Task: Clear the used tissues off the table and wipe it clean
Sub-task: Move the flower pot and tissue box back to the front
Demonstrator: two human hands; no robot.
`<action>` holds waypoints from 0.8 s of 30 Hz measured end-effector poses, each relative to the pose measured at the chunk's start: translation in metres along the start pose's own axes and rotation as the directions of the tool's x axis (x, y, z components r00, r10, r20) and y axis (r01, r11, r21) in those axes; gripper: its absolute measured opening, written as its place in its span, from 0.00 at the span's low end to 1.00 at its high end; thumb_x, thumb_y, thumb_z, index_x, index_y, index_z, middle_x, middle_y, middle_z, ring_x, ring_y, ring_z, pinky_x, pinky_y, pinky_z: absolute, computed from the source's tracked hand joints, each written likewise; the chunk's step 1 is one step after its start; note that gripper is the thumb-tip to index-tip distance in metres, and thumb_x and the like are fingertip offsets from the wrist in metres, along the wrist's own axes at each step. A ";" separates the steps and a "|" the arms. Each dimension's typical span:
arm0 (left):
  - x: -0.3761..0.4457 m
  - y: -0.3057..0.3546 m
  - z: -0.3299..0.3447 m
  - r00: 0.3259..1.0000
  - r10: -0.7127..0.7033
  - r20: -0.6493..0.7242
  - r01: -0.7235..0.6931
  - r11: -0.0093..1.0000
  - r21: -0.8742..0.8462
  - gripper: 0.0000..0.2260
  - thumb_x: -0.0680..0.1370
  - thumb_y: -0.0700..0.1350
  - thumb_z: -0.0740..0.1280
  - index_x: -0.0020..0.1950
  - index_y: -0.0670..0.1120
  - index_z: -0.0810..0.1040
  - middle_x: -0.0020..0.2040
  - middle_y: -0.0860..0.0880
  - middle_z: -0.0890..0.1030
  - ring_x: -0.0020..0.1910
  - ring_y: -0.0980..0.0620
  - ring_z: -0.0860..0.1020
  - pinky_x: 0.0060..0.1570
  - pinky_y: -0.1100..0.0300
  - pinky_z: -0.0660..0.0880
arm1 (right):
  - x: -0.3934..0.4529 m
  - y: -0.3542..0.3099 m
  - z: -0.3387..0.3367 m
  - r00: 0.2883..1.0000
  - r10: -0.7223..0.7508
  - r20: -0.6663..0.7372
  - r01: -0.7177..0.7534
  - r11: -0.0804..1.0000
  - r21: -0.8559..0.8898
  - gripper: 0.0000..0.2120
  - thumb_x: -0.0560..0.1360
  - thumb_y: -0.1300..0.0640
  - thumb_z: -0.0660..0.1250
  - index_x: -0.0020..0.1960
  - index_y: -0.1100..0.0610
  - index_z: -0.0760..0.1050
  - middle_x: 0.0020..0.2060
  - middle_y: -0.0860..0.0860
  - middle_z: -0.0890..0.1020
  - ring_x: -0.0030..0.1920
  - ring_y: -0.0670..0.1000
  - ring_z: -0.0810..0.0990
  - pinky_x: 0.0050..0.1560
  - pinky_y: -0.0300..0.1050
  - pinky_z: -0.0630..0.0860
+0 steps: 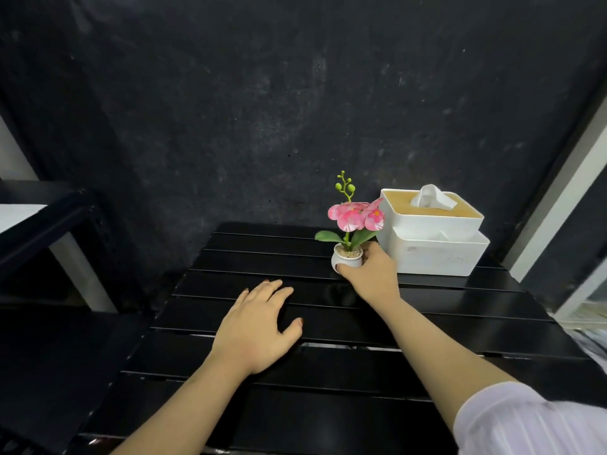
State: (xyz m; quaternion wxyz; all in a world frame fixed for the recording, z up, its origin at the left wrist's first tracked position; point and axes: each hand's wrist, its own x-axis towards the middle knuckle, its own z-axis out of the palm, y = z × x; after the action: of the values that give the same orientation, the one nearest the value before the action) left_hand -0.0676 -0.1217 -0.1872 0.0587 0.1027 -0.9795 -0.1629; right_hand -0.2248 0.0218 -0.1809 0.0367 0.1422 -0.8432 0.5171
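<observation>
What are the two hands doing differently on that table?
The left hand lies flat and open, palm down, on the black slatted table, holding nothing; the right hand is curled around the small white flower pot. The left hand sits nearer the person; the right hand reaches farther, beside the tissue box. Both are bare.

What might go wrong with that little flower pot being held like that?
The right hand grips only the small white pot, and the orchid rises tall above it, so it may tip. The tissue box stands just beside it; a careless move might bump it.
</observation>
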 end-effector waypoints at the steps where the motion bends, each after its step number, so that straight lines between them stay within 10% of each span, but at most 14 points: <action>1: 0.000 0.000 0.000 1.000 -0.004 0.004 0.004 1.000 0.001 0.36 0.67 0.66 0.45 0.73 0.55 0.57 0.76 0.55 0.57 0.75 0.56 0.52 0.74 0.56 0.47 | -0.005 -0.001 0.000 1.000 -0.004 0.007 0.004 1.000 -0.005 0.18 0.63 0.53 0.74 0.49 0.57 0.74 0.42 0.50 0.80 0.45 0.52 0.78 0.45 0.43 0.71; 24: -0.016 0.005 -0.003 0.999 -0.040 -0.018 0.040 0.999 -0.021 0.34 0.68 0.64 0.47 0.73 0.52 0.59 0.76 0.53 0.59 0.76 0.54 0.53 0.75 0.55 0.49 | -0.074 -0.027 0.017 0.992 -0.014 0.122 0.007 0.999 0.054 0.19 0.64 0.54 0.73 0.52 0.55 0.74 0.47 0.51 0.82 0.47 0.50 0.80 0.46 0.40 0.74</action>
State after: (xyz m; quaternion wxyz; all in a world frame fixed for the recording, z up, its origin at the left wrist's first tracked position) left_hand -0.0523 -0.1145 -0.1843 0.0652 0.1233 -0.9750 -0.1733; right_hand -0.1448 0.0108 -0.1812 -0.0162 0.1791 -0.8291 0.5294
